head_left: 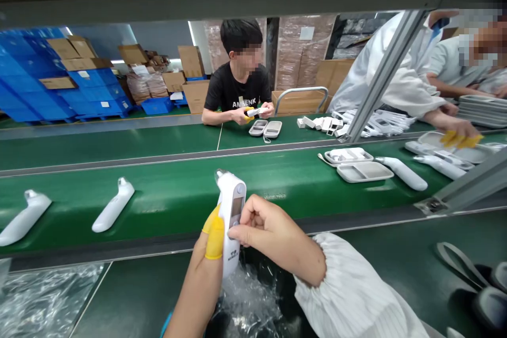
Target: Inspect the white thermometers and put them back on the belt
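A white thermometer-like device [228,222] with a small grey screen stands nearly upright above the near edge of the green belt. My left hand [215,232], with yellow covers on its fingers, is wrapped round its left side. My right hand [263,224] touches the device's front just below the screen, thumb and forefinger drawn together; whether they pinch anything is too small to tell. Below the hands lies crumpled clear plastic [249,301]. A white sleeve covers my right forearm.
Similar devices [114,205] lie on the green belt [166,185] to the left and right. An open case [364,171] rests on it at right. A slanted metal post [386,76] stands right. Across sits a person [237,84]; others work at right. Plastic bags [43,301] lie at lower left.
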`<state>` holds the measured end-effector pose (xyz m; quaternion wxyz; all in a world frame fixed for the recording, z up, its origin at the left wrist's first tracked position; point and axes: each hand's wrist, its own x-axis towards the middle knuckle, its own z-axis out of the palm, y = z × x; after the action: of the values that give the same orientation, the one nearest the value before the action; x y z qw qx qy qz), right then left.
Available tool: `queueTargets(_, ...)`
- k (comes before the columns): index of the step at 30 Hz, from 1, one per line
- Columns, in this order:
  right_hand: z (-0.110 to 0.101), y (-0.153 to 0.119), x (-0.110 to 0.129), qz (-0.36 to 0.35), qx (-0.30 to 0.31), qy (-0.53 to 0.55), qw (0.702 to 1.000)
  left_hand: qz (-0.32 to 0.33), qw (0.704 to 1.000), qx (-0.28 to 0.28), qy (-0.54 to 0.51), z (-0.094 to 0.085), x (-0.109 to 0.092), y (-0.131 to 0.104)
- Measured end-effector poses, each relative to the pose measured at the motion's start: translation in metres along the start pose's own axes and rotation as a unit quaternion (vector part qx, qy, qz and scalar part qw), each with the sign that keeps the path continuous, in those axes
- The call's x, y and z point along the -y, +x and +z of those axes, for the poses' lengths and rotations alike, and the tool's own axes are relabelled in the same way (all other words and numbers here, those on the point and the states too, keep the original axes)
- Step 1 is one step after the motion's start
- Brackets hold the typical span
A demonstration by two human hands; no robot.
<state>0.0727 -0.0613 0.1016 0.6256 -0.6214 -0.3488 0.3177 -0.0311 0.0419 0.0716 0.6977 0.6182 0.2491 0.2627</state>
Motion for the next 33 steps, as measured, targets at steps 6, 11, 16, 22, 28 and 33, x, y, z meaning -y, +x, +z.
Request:
queueTargets(6, -0.003, 0.004, 0.000, 0.019, 0.034, 0.034, 0.999, -0.006, 1.000, -0.014, 0.016, 0.005, -0.004, -0.003)
queueTargets(11, -0.001, 0.004, -0.003, 0.006, 0.022, 0.018, 1.000, -0.010, 1.000, -0.015, 0.001, 0.004, 0.000, -0.002)
queueTargets(16, 0.001, 0.007, -0.008, 0.006, -0.003, 0.010, 1.000, 0.005, 1.000, -0.008, 0.013, 0.004, 0.002, -0.004)
queueTargets(22, -0.001, 0.008, -0.007, 0.005, 0.040, 0.002, 0.999, -0.003, 0.999, -0.047, 0.019, 0.004, -0.002, 0.002)
queueTargets(28, 0.013, 0.000, 0.001, -0.135, -0.070, -0.324, 0.934, 0.050, 0.990, -0.068, 0.114, 0.007, -0.008, -0.005)
queueTargets(33, 0.001, -0.001, -0.002, -0.079, -0.102, -0.486, 0.864, 0.071, 0.978, -0.114, 0.157, -0.019, -0.003, 0.021)
